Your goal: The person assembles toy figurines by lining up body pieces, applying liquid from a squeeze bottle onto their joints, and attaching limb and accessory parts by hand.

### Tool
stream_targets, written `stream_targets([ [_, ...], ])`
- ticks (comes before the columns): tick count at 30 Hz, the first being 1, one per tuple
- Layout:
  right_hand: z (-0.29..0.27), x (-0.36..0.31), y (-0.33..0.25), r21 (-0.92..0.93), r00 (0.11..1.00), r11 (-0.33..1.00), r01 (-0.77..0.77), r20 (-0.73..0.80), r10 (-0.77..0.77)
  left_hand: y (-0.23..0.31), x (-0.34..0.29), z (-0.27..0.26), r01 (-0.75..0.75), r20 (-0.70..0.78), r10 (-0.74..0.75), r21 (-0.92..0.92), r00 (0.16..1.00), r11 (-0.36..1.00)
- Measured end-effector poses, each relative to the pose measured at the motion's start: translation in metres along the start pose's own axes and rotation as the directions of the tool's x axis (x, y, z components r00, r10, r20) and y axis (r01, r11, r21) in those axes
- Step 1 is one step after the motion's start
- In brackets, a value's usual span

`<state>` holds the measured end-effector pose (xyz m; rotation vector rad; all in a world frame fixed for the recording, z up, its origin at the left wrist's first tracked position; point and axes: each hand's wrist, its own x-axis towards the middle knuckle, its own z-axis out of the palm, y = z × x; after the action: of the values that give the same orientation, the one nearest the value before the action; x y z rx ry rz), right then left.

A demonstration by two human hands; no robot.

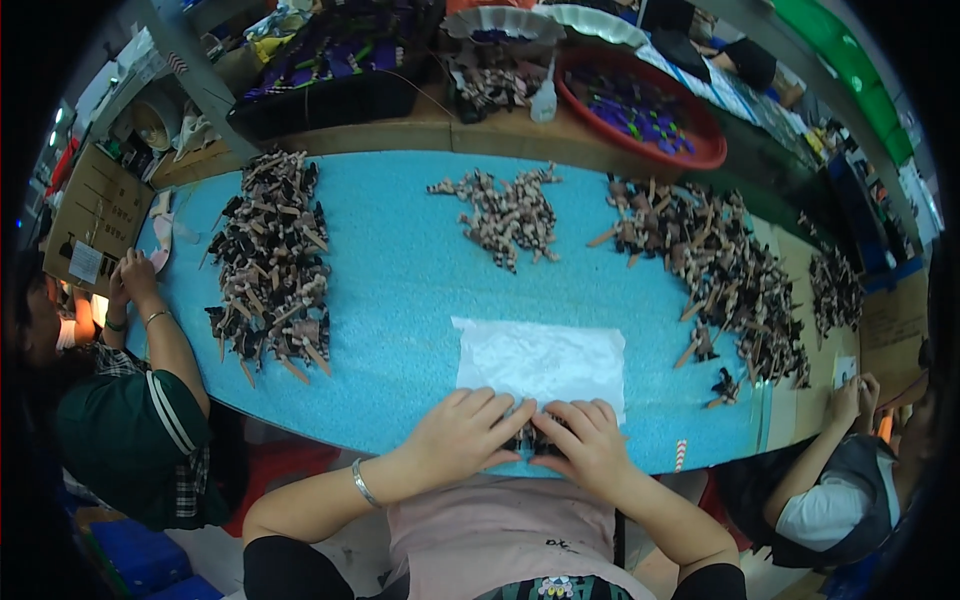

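Note:
Close to the near edge of the blue table, my left hand (462, 432) and my right hand (592, 442) come together over a small dark piece (526, 438). Fingers of both hands are bent around it, so most of its shape is hidden and I cannot make out its kind. A white sheet (545, 360) lies flat just beyond my fingertips. Farther out, in the middle, is a loose heap of small beige-and-dark pieces (508, 215).
Long piles of small dark pieces with tan sticks lie at left (270, 260) and right (735, 270). A red basin (715, 150), a black tray (320, 108) and a white bottle (544, 100) stand behind. Co-workers sit left (135, 430) and right (830, 490).

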<state>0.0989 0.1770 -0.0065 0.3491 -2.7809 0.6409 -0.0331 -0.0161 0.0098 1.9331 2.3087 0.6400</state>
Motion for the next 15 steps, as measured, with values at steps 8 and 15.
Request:
stream_targets([
  [8,-0.064,0.08,0.06,0.039,0.975,0.989,-0.141,-0.17,0.146,-0.041,0.04,-0.028,-0.037,-0.382,0.014,-0.053,0.924,0.998],
  [15,-0.055,0.284,0.189,0.002,0.854,0.963,-0.269,-0.462,0.24,-0.125,0.065,-0.011,0.196,-0.561,-0.414,-0.408,0.717,0.892],
])
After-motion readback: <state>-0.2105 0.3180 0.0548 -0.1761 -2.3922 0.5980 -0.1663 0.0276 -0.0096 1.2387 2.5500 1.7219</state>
